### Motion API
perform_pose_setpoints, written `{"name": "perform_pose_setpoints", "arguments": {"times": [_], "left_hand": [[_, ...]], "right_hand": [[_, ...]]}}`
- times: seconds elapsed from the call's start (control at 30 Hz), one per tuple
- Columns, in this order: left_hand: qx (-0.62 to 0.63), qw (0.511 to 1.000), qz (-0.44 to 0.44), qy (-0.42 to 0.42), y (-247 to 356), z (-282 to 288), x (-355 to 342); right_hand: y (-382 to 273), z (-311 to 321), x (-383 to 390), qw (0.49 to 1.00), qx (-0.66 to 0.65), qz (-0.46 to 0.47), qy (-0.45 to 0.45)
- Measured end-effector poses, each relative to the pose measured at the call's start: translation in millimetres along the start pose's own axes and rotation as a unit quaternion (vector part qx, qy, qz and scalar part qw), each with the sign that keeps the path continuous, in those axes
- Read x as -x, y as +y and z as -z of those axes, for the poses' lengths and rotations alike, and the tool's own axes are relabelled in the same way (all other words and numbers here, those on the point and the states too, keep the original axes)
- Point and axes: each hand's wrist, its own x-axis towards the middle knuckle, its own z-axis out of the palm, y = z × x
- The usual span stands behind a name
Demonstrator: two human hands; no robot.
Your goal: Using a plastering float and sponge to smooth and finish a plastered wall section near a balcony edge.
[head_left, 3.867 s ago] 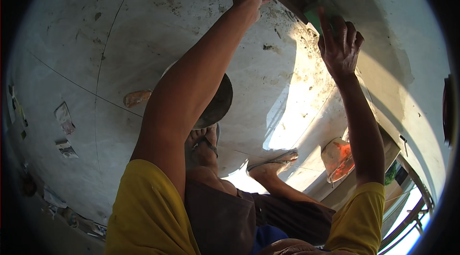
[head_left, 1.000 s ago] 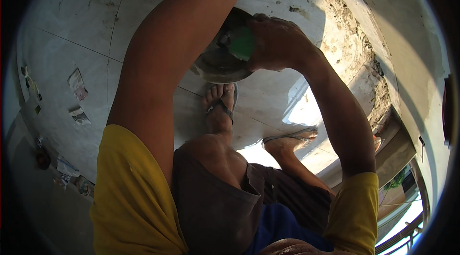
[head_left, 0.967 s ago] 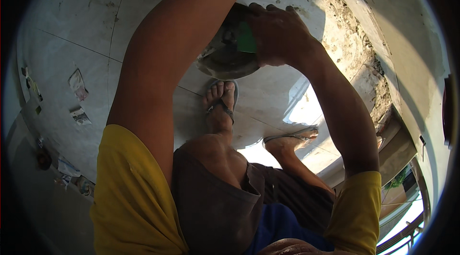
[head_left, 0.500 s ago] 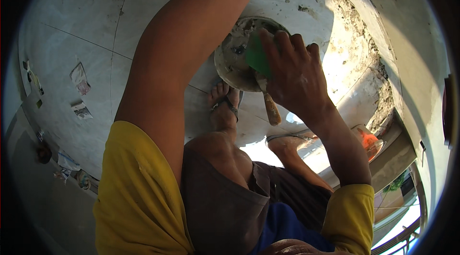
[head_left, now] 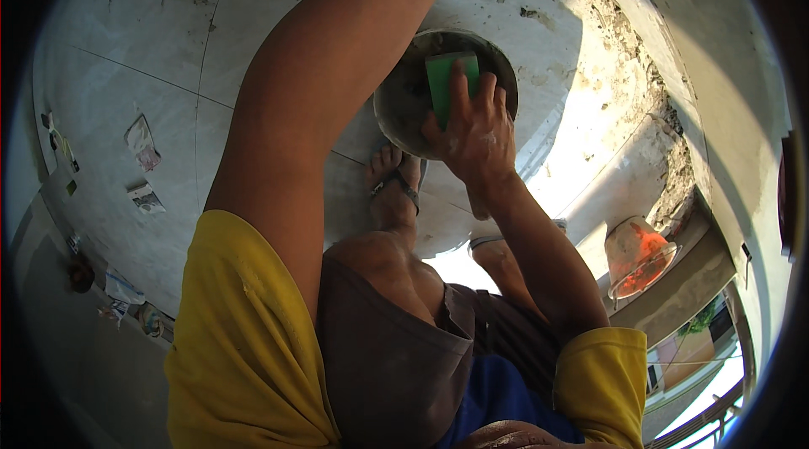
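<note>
My right hand (head_left: 476, 133) grips a green rectangular pad (head_left: 451, 78) and presses it into a round grey bowl (head_left: 400, 107) smeared with grey paste. The bowl sits low over the tiled floor, just above my left sandalled foot (head_left: 396, 192). My left arm (head_left: 312, 112) rises from the yellow sleeve past the top edge of the picture, so my left hand is out of view.
An orange-lined bucket (head_left: 636, 255) stands on a ledge at the right. Crumbled mortar debris (head_left: 628, 86) lies along the wall's foot. Paper scraps (head_left: 139, 145) lie on the pale floor tiles at the left. A railing (head_left: 716, 415) shows at the lower right.
My right hand has come down from the wall with the green pad and now holds it inside the bowl. My left hand has gone out of the top of the picture.
</note>
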Motion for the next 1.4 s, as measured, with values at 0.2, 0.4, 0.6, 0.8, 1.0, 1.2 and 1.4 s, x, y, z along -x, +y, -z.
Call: {"name": "perform_pose_setpoints", "arguments": {"times": [0.2,0.4,0.6,0.8,1.0,1.2,1.4], "left_hand": [[0.004,1.0,0.009,0.001,-4.2,3.6,-11.5],[-0.012,1.0,0.024,0.007,-5.4,14.2,-16.6],[-0.094,0.994,-0.038,-0.043,-9.4,22.0,-25.8],[-0.105,0.991,-0.057,-0.057,-11.3,15.2,-22.5],[-0.08,0.994,-0.044,-0.054,-9.1,27.3,-22.9],[-0.063,0.994,-0.045,-0.071,-14.9,18.7,-27.6],[-0.069,0.996,-0.047,-0.029,-11.3,23.6,-20.6]], "right_hand": [[-3.0,51.5,2.1,0.984,-0.046,-0.081,-0.154],[54.5,131.4,-39.6,0.967,-0.253,0.021,0.029],[90.4,147.1,-145.4,0.899,0.249,0.233,0.274],[77.6,148.8,-201.6,0.855,0.378,0.264,0.237],[114.9,135.4,-163.1,0.825,0.439,0.209,0.287],[82.3,139.5,-204.9,0.822,0.39,0.28,0.307],[111.3,143.2,-178.5,0.819,0.443,0.244,0.271]]}}
